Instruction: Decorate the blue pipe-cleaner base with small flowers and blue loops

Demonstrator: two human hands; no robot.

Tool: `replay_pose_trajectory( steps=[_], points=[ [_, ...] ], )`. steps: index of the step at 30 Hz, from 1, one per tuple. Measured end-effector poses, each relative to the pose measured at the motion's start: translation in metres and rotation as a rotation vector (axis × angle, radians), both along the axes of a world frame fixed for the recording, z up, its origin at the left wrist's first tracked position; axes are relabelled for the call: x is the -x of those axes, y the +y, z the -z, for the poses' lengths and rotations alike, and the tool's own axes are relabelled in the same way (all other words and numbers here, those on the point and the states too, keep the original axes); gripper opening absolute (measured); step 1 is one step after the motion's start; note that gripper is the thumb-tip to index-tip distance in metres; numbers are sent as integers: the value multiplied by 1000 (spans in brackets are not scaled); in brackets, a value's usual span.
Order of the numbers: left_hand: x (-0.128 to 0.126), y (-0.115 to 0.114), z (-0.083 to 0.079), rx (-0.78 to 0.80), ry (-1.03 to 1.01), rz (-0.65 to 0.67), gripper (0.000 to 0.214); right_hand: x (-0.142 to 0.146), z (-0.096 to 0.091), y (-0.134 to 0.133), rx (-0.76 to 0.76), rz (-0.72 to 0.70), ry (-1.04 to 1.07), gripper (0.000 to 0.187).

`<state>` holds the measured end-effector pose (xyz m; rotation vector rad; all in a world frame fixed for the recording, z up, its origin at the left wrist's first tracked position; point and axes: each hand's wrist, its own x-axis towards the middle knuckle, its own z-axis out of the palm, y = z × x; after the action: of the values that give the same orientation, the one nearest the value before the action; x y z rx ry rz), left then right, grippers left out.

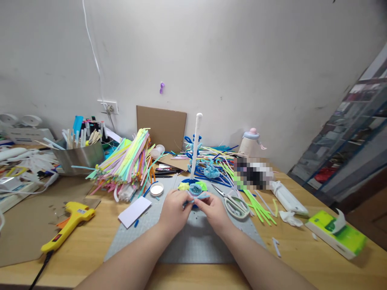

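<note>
Over the grey cutting mat, my left hand and my right hand meet, fingers pinched on a light blue pipe cleaner stretched between them. Just behind the fingertips sits a light blue coiled piece, with yellow and green fuzzy pieces around it. Behind these a white rod stands upright, with dark blue loops near it. Another light blue curled piece lies to the right. The fingers partly cover the held strand.
Scissors lie right of my hands. A white card and a small round white dish are on the left. Further left are a pipe cleaner bundle and a yellow glue gun. A green tissue pack lies far right.
</note>
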<state>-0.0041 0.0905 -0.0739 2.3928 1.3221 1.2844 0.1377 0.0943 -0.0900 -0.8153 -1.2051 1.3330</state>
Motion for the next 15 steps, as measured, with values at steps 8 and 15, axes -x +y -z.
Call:
replay_pose_trajectory(
  steps=[8, 15],
  points=[
    [4, 4, -7, 44, -122, -4, 26, 0, 1, 5, 180, 47, 223, 26],
    [3, 16, 1, 636, -805, 91, 34, -6, -5, 8, 519, -44, 432, 22]
  ],
)
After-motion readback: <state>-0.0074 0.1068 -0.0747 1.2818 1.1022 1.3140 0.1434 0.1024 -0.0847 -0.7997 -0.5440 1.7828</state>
